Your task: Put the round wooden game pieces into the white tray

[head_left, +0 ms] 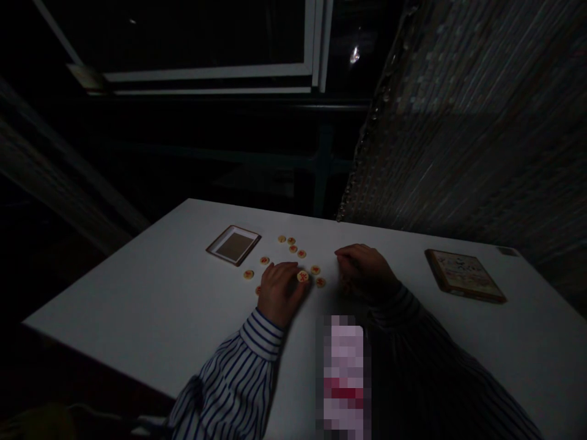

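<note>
My left hand is closed in a pinch, with thumb and fingers around a round xiangqi piece with red marking on its face. Two more pieces, one and another, lie just to the right of it. Over the table to the right, my right hand has its fingers curled together; deep shadow hides what they hold, if anything. Several pieces lie loosely beyond and left of my left hand, among them one and one. Another is partly covered by my left hand.
The white table carries a shallow open box at the back left. A flat box with a picture lid lies at the right. Nearer me is a pixelated pink and red shape. A bead curtain hangs behind the right side.
</note>
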The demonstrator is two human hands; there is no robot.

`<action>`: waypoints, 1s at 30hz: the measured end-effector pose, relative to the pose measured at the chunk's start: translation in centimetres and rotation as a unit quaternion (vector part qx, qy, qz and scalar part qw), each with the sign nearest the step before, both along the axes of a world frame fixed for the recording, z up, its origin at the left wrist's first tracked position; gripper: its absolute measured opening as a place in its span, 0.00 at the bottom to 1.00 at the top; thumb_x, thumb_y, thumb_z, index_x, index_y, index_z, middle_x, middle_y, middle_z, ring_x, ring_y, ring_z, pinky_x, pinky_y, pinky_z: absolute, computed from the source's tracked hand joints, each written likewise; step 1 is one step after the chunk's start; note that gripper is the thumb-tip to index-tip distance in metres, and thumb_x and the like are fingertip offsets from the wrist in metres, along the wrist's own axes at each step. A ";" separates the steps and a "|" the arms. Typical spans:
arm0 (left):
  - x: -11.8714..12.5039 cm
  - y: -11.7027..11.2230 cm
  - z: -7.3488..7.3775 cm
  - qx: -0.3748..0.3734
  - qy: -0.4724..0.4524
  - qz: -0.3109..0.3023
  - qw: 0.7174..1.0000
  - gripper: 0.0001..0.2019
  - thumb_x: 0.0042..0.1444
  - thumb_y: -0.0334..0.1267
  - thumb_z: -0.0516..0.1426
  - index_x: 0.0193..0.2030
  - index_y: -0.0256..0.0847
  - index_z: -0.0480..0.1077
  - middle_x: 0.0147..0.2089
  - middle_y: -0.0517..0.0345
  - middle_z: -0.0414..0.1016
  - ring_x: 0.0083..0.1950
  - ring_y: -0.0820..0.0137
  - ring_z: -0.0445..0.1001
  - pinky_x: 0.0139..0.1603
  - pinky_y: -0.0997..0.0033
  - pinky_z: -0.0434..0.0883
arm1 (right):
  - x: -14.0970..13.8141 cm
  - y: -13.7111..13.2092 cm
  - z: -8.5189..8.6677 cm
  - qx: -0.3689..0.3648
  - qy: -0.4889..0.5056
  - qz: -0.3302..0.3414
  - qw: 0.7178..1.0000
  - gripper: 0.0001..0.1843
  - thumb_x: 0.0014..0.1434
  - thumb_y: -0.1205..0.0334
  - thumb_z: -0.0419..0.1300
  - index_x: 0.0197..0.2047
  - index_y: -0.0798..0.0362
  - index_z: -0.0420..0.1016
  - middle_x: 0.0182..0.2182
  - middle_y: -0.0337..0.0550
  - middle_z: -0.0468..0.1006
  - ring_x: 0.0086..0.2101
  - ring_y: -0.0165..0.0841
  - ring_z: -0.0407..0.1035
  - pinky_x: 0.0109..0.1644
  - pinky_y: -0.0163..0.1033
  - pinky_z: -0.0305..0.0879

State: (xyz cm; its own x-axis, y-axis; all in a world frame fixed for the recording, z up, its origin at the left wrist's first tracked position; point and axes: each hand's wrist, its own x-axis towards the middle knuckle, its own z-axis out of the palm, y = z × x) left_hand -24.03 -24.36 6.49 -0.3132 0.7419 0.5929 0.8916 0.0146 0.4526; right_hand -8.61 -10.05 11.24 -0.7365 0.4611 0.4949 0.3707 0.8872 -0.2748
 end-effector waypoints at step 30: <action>4.1 5.2 0.7 -0.013 -0.003 -0.062 0.998 0.11 0.52 0.38 0.54 0.42 0.40 0.67 0.43 0.54 0.73 0.46 0.66 0.68 0.55 0.57 0.57 | 2.2 1.9 0.7 -0.001 -0.048 -0.042 0.998 0.10 0.53 0.63 0.52 0.36 0.54 0.74 0.34 0.44 0.77 0.35 0.33 0.70 0.40 0.38 0.63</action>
State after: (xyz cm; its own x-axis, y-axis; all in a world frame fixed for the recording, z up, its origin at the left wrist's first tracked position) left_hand -19.92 -19.11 7.22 -0.2208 0.7901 0.5719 0.8846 -0.0847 0.4585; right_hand -6.38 -8.16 11.98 -0.7384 0.5250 0.4232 0.4691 0.8508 -0.2369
